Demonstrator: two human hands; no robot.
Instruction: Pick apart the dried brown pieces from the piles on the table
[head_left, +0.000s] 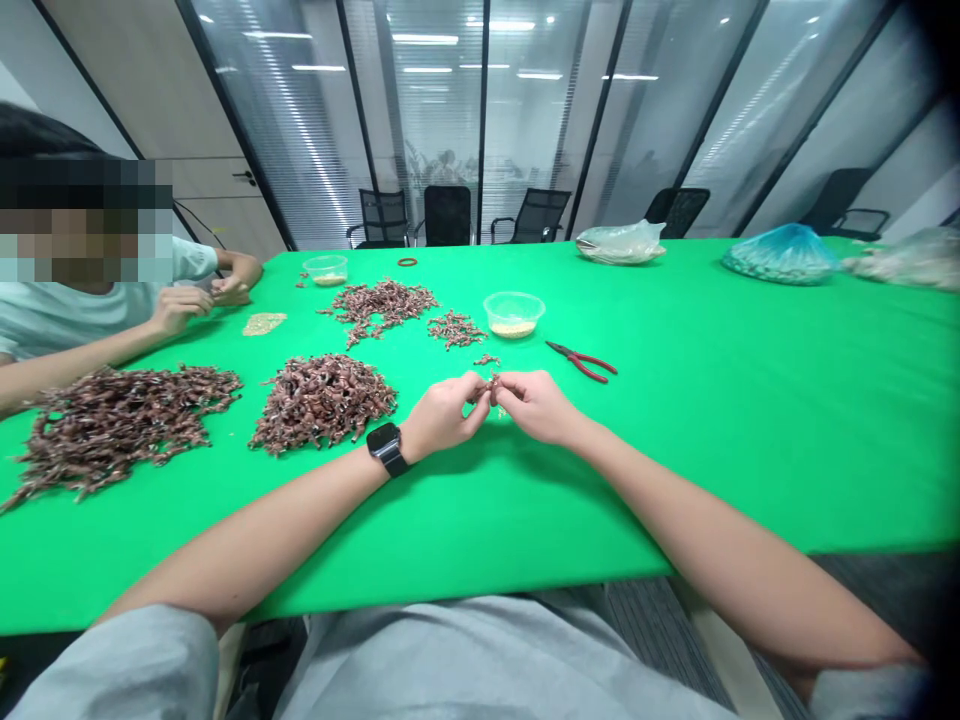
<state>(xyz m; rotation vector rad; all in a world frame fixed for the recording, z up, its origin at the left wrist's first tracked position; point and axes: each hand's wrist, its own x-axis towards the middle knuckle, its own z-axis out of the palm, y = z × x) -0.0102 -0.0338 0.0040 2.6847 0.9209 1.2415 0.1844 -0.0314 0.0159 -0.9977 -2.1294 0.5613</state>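
Lighting's bright w/ glare on glass (439,110), R corners v. dark

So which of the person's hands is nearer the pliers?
Right. The right hand is just left of the pliers and closer to the person's body; the left hand is farther left, on the far side of the right hand from them.

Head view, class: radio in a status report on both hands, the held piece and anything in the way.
Left hand and right hand pinching small brown piece. Nothing visibly blocking; red-handled pliers lie apart, beyond right hand.
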